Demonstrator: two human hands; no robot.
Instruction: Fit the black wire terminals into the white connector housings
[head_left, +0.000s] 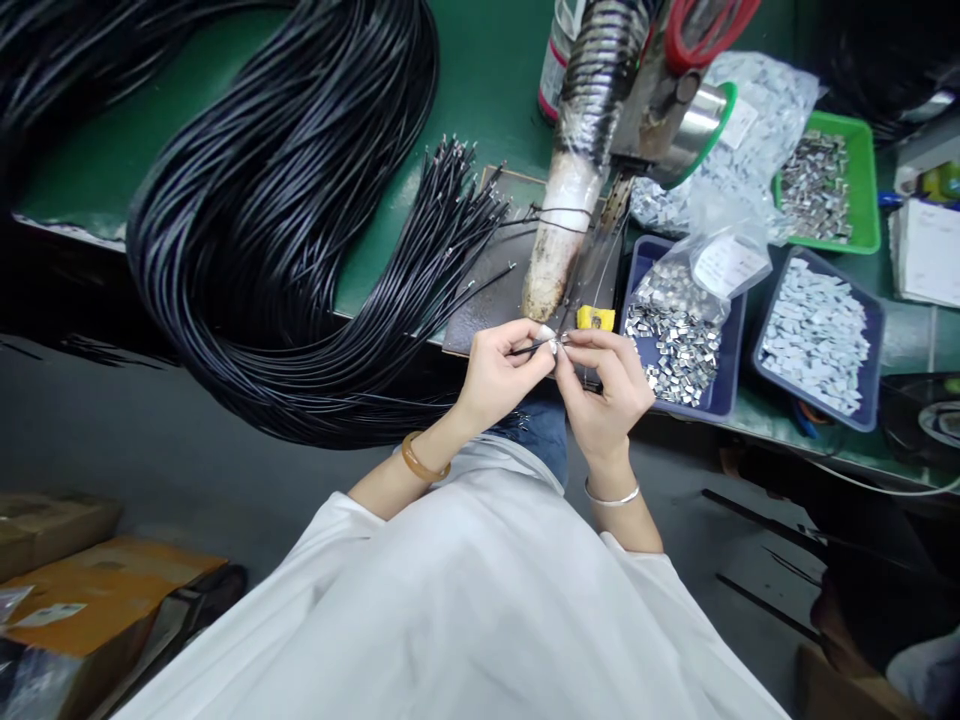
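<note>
My left hand [508,368] pinches a thin black cable [529,348] close to its end. Fingertip to fingertip with it, my right hand [604,383] is closed at the cable's tip, on a tiny piece too small to make out. Both hands are just in front of a yellow block [595,318] and the blackened lower end of a wrapped, slanting tube [559,235]. To the left, a thick bundle of black cables [300,210] drapes over the table edge, its stripped ends fanned out near the tube.
Right of my hands stand a blue tray [731,375] of small metal clips, another tray [874,365] of pale flat pieces and a green tray [866,175] of metal parts. A solder wire spool [694,135] hangs above the green table [487,60]. Cardboard boxes [112,600] lie lower left.
</note>
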